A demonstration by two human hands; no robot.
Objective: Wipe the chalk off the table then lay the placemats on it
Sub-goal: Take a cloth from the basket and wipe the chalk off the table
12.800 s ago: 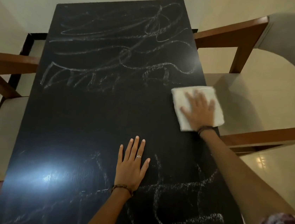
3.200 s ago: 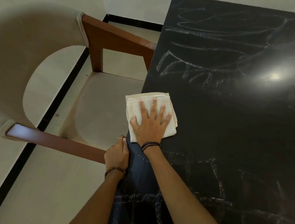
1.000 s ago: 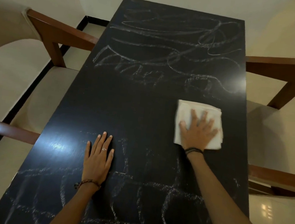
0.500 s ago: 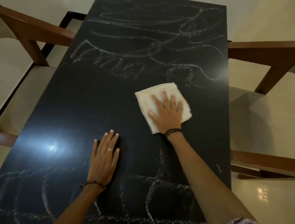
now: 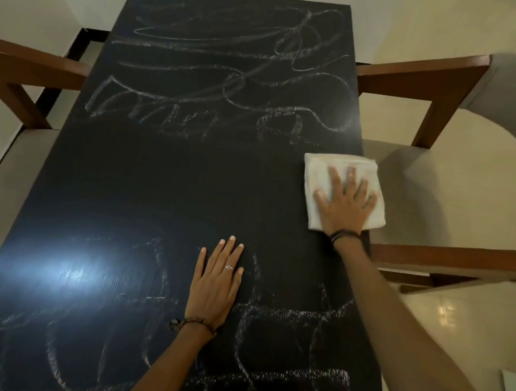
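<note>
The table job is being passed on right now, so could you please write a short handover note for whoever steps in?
Right hand: flat, pressing the folded white cloth at the right edge of the black table, mid-length.
Left hand: flat on the table, holding nothing, over the near chalk.
Done: the middle band looks wiped.
Left: far chalk scribbles and near chalk marks, then lay the placemats; none are in view.

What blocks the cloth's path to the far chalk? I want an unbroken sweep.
Nothing visible. The cloth under the right hand has bare table up to the far scribbles.
</note>
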